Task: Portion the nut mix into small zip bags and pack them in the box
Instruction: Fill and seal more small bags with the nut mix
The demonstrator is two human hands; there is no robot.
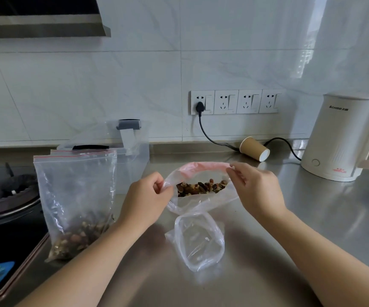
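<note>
Near the middle of the frame I see the left hand (148,196) and the right hand (254,187) holding a small zip bag (201,202) up over the steel worktop (311,218). Each hand's grip is pinched shut on one end of the bag's pink top edge, and the mouth is pulled wide. Some nut mix (201,186) lies inside it.

Just below it, in the lower middle, an empty small bag (199,240) lies crumpled on the worktop with its mouth gaping.

At the left stands a big zip bag (75,196) with a red line at the top and nuts at the bottom. It leans by the edge of the gas stove (8,196). Right behind it is a clear plastic box (134,156) with dark clips.

At the upper right a brown paper cup (254,149) lies on its side near a white electric kettle (342,138). A black cord (207,134) runs up to a row of wall sockets (236,101).
</note>
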